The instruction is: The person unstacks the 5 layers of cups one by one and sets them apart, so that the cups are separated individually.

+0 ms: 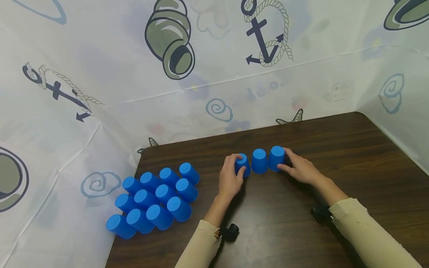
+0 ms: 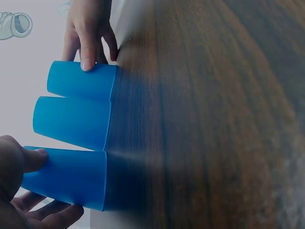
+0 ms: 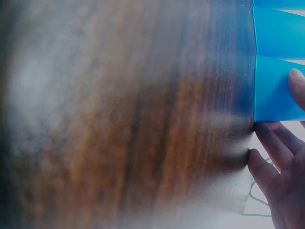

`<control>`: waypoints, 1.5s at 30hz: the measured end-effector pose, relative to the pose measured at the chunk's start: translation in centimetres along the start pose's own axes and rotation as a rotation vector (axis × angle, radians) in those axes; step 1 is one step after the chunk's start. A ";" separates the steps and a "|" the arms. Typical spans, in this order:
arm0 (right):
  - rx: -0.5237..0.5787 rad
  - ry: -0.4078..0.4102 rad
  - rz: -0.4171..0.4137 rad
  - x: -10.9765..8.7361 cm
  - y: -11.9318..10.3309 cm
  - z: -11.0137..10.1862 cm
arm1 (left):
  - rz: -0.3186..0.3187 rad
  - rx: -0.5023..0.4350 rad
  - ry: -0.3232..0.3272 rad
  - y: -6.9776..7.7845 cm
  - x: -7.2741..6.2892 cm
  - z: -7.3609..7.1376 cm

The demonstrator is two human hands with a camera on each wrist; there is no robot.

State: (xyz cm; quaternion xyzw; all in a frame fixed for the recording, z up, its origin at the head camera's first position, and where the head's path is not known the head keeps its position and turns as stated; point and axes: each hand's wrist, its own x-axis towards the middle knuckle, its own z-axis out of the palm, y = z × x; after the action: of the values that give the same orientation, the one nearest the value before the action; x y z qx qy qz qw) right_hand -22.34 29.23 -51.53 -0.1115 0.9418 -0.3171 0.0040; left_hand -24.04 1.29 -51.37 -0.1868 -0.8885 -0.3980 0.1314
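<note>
Three blue plastic cups stand upside down in a short row near the back of the table. My left hand [image 1: 231, 175] holds the left cup [image 1: 243, 166], thumb on the near side and fingers around its far side. The middle cup [image 1: 259, 161] stands between the other two, untouched by either hand. At the row's other end, my right hand [image 1: 300, 168] grips the right cup [image 1: 276, 159]. Its thumb [image 3: 298, 86] lies against that cup's wall, and other fingers are behind it. In the left wrist view, the cups' rims are down at the wooden surface.
To the left, a block of several more upside-down blue cups [image 1: 146, 200] stands in three rows on the dark wooden table [image 1: 268, 223]. A printed white cloth [image 1: 221, 85] hangs behind the table and along its sides. Each wrist wears a black camera [image 1: 229, 232].
</note>
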 end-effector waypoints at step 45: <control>-0.004 0.009 -0.016 0.1 0.2 0.0 | -0.323 0.184 0.308 -2.7 -2.4 -5.7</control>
State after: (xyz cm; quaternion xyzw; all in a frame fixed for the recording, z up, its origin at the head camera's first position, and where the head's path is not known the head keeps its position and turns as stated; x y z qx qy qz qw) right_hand -22.44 29.35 -51.65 -0.1175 0.9416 -0.3156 -0.0031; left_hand -22.57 -5.23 -50.37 0.0336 -0.9088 -0.3550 0.2165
